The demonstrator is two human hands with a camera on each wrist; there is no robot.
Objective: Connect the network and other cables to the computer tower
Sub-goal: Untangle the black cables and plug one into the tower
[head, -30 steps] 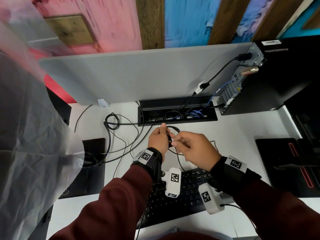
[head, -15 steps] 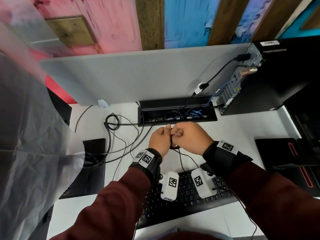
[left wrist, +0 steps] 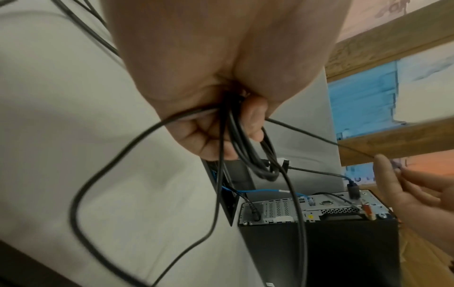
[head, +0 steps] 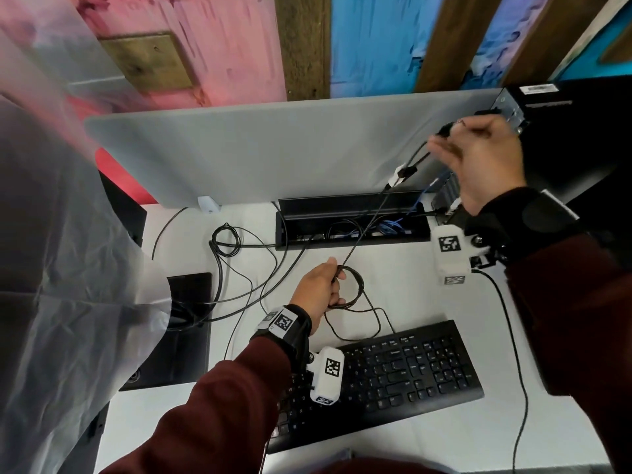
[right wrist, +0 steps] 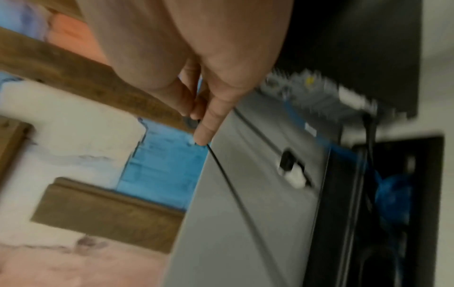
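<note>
The black computer tower point(head: 567, 155) stands at the desk's far right, its rear panel point(left wrist: 319, 209) facing left with a blue network cable point(left wrist: 270, 191) and black leads plugged in. My left hand point(head: 333, 285) grips a small coil of thin black cable point(head: 352, 285) above the desk's middle. From the coil a taut strand point(head: 369, 227) rises to my right hand point(head: 448, 138), which pinches the cable's end between thumb and finger point(right wrist: 196, 120) just left of the tower's rear. The plug itself is mostly hidden by the fingers.
A black keyboard point(head: 393, 374) lies at the near edge. A black cable tray slot point(head: 352, 230) runs under the grey divider panel point(head: 273, 148). Loose black cables point(head: 225, 241) and a black monitor base point(head: 184, 330) lie left. Translucent plastic sheet point(head: 68, 268) hangs at far left.
Both hands were together over the desk's middle working the cable. My right hand has since risen up and right to the tower's rear, drawing the cable end out; the left hand keeps the coil.
</note>
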